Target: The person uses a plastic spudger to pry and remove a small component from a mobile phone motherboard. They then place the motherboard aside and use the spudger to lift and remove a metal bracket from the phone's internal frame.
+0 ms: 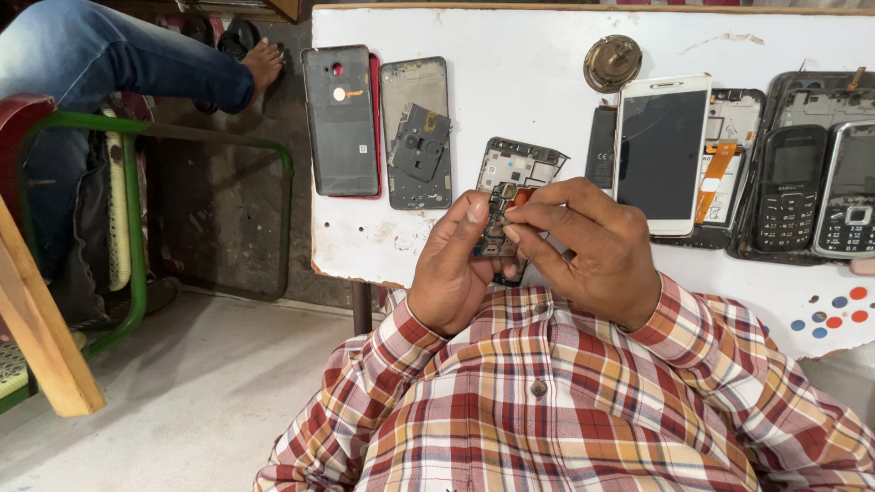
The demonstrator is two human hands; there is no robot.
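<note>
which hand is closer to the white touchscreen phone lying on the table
Right. The right hand sits just left of and below the white phone, nearly at its edge. The left hand is farther left, holding the small circuit board.

A phone repair stall is shown: beyond the hands, opened handsets, a back cover and bare frames are spread on a worn white table.

Surface: you face a scuffed white table.
On it: grey back cover, phone frame, white smartphone, two keypad phones, round brass piece.
</note>
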